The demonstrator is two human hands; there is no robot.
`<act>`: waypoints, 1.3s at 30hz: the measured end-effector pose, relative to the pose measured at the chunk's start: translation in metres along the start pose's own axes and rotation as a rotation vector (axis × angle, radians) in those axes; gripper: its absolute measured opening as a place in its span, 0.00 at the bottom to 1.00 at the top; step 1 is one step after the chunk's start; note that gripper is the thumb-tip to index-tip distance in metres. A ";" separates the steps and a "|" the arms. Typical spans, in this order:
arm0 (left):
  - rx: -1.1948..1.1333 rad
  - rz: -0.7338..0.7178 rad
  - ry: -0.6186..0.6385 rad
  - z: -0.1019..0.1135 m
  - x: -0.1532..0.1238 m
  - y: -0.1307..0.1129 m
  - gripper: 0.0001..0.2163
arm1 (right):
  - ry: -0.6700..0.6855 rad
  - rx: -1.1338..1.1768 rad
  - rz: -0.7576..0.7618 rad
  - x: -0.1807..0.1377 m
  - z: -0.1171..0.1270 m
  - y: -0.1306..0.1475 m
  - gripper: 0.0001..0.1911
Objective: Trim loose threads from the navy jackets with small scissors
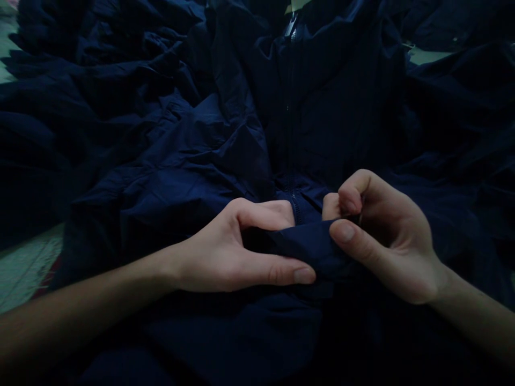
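Observation:
A dark navy jacket (338, 96) with a front zipper (290, 80) lies spread out before me, its zipper running away from my hands. Low in the view, my left hand (237, 246) grips a folded edge of the jacket, thumb on the near side and fingers curled behind the cloth. Close to its right, my right hand (386, 236) pinches the same edge (309, 244) between thumb and bent fingers. Something small and dark shows at the right fingertips, too dim to make out. The cloth hides some of the fingertips.
More crumpled navy fabric (48, 123) spreads to the left, and further dark cloth (458, 107) to the right. A pale surface (28, 268) shows at the left edge. The scene is dimly lit.

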State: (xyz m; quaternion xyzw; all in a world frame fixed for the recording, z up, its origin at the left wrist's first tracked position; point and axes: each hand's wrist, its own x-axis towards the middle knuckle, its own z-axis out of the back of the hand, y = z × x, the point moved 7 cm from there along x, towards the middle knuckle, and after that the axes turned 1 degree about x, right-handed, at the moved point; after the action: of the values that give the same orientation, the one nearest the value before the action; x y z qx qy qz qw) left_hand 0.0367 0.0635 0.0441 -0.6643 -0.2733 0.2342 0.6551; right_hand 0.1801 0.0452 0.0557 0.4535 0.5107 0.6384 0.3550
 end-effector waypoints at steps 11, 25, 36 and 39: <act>-0.070 -0.036 -0.089 0.002 -0.002 0.001 0.07 | 0.051 -0.032 -0.010 -0.004 -0.007 -0.010 0.11; -0.131 0.142 -0.074 -0.003 -0.001 0.008 0.11 | -0.041 -0.104 0.142 0.003 0.010 -0.014 0.08; -0.134 0.142 -0.037 -0.002 0.001 0.008 0.09 | 0.150 -0.201 0.074 -0.001 0.007 -0.007 0.18; -0.108 0.127 -0.029 -0.002 0.000 0.007 0.09 | 0.201 -0.169 0.090 -0.003 0.005 -0.003 0.09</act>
State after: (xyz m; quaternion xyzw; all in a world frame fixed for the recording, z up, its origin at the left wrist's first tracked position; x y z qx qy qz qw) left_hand 0.0388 0.0623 0.0370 -0.7112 -0.2522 0.2696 0.5982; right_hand 0.1858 0.0453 0.0523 0.3781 0.4674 0.7366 0.3098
